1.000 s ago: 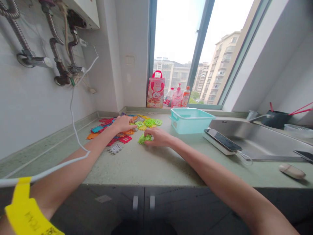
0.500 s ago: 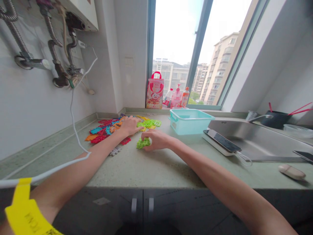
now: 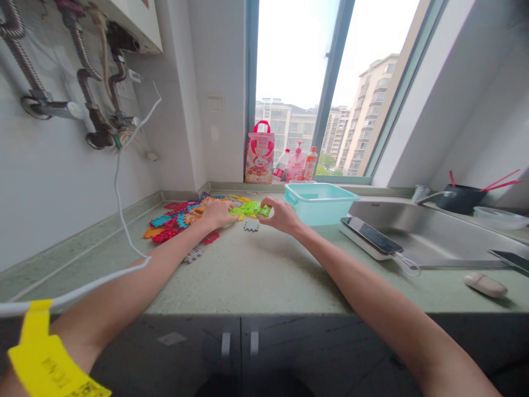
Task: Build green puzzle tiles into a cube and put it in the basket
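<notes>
Bright green openwork plastic pieces (image 3: pixel 250 208), like interlocking toy tiles, lie between my two hands at the back of the counter. My right hand (image 3: pixel 284 215) is closed, its thumb and fingers pinching the right end of the green pieces. At their left end, my left hand (image 3: pixel 218 213) has its fingers and thumb curled on the green edge, beside the pile. The pile of coloured pieces (image 3: pixel 167 235), red, blue, orange and yellow, is partly hidden behind my left hand and forearm. A grey toothed piece (image 3: pixel 251 226) lies just in front of the green ones.
A turquoise plastic bin (image 3: pixel 322 207) stands right of my right hand. Beyond it are a phone on a white box (image 3: pixel 372 237) and a steel sink (image 3: pixel 413 231). A white cable (image 3: pixel 124 215) hangs over my left forearm. Bottles and a pink bag (image 3: pixel 259 157) line the windowsill.
My right hand has moved back and slightly right with its green piece, to the other green pieces. The grey toothed piece now shows. My left hand has stayed nearly in place.
</notes>
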The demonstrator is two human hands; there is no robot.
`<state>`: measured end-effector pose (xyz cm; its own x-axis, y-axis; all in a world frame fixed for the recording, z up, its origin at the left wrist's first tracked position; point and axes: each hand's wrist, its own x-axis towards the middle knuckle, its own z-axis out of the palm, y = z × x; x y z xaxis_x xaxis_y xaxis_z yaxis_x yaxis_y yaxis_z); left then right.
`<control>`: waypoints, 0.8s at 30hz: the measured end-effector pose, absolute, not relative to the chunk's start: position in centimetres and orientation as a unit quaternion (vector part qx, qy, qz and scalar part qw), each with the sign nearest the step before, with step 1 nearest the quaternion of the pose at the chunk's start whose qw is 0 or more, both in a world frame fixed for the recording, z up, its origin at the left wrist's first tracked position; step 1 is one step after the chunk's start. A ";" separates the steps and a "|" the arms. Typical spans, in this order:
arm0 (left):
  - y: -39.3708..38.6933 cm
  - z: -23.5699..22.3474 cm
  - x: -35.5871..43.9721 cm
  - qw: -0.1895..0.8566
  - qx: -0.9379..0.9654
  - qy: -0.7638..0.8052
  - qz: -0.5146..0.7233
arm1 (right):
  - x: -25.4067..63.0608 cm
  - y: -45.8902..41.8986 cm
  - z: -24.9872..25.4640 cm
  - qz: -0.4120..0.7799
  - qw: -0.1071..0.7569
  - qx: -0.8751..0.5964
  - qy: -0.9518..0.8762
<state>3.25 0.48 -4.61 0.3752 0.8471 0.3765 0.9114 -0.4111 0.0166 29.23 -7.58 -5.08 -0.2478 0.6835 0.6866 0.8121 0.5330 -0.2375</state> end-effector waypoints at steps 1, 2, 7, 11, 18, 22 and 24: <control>0.5 -4.4 3.0 0.104 -0.822 -0.533 -0.175 | 29.2 -7.6 -5.0 -0.083 0.396 -0.482 -0.777; 0.4 -4.1 2.6 0.106 -0.823 -0.525 -0.189 | 29.3 -7.6 -5.0 -0.080 0.408 -0.486 -0.769; -1.9 -2.3 1.6 -0.074 -0.906 -0.356 -0.217 | 29.8 -7.4 -4.7 -0.036 0.464 -0.466 -0.752; -5.2 -3.0 3.7 -0.194 -0.938 -0.235 -0.166 | 30.1 -7.2 -4.8 -0.013 0.495 -0.461 -0.737; -5.9 -5.6 7.4 -0.196 -0.945 -0.211 -0.157 | 30.0 -7.0 -5.0 -0.017 0.491 -0.462 -0.738; -4.2 -5.1 5.9 -0.164 -0.921 -0.314 -0.163 | 30.3 -6.7 -5.3 -0.012 0.480 -0.447 -0.754; -3.8 -4.7 4.9 -0.158 -0.916 -0.336 -0.152 | 30.4 -6.6 -5.5 -0.001 0.468 -0.431 -0.771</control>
